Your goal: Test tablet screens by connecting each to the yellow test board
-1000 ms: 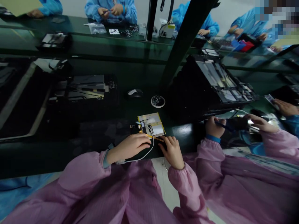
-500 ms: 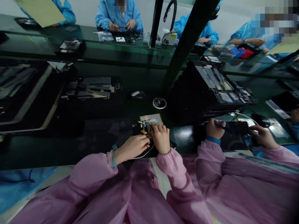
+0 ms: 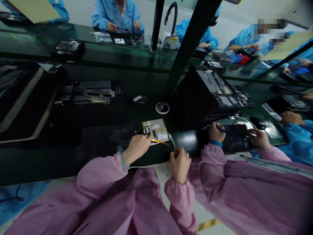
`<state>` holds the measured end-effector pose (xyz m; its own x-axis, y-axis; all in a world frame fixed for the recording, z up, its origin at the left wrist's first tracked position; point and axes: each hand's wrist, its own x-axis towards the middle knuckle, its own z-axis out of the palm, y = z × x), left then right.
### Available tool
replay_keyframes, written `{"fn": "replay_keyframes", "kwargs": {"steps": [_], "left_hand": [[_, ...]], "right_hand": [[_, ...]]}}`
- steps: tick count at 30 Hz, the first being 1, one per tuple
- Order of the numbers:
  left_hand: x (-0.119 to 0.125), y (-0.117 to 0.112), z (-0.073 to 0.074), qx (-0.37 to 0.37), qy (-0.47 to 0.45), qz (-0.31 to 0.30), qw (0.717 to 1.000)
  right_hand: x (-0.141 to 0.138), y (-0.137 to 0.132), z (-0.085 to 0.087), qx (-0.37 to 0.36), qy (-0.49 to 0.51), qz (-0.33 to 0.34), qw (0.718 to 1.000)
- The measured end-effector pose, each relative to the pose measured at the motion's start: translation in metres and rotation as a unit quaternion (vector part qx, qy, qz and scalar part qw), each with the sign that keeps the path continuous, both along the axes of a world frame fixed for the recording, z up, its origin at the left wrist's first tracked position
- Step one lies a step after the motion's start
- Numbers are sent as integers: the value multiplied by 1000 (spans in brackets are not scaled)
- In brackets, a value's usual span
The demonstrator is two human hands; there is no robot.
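My left hand (image 3: 138,147) is closed at the near left corner of a flat, silver, yellow-edged battery pack (image 3: 161,134). An orange ribbon cable (image 3: 160,142) sticks out to the right from its fingertips. My right hand (image 3: 181,164) is closed, lower and farther right, apart from the battery pack. A thin white cable (image 3: 173,141) runs up from its fingers, and its pale end lies beside the pack's right edge. Beneath my left hand is a dark flat panel (image 3: 105,138); my fingers hide part of its right end.
Stacked dark device panels stand at right (image 3: 215,85) and left (image 3: 90,91). A black computer mouse (image 3: 140,99) and a round dish (image 3: 162,107) lie beyond the battery pack. At right, a co-worker's hands (image 3: 216,133) hold a dark panel. A dark post (image 3: 188,49) slants above the bench.
My right hand has drawn back from the battery pack, down and right, with the white cable. My left hand has shifted slightly up and stays by the orange ribbon cable. The view has turned somewhat right.
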<state>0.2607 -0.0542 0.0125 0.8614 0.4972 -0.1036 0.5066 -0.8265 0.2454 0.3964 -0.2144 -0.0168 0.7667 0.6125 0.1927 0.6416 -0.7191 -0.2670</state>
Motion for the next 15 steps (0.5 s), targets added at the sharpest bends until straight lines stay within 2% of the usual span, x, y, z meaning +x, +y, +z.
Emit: {"fn": "replay_keyframes", "kwargs": {"steps": [3, 5, 7, 10, 12, 15], "left_hand": [[-9, 4, 3, -27, -7, 41, 999], [-16, 6, 4, -48, -23, 56, 997], [-19, 7, 5, -63, -46, 62, 995], [-20, 7, 2, -77, -75, 72, 992], [-19, 7, -1, -94, -87, 79, 989], [-20, 6, -3, -160, -143, 88, 973]], "right_hand": [[0, 1, -7, 4, 11, 11, 1000], [2, 11, -7, 72, 26, 62, 995], [6, 25, -3, 155, 100, 137, 973], [12, 45, 5, 209, 308, 233, 898], [13, 54, 10, 228, 436, 271, 827], [11, 61, 17, 286, 554, 301, 721]]}}
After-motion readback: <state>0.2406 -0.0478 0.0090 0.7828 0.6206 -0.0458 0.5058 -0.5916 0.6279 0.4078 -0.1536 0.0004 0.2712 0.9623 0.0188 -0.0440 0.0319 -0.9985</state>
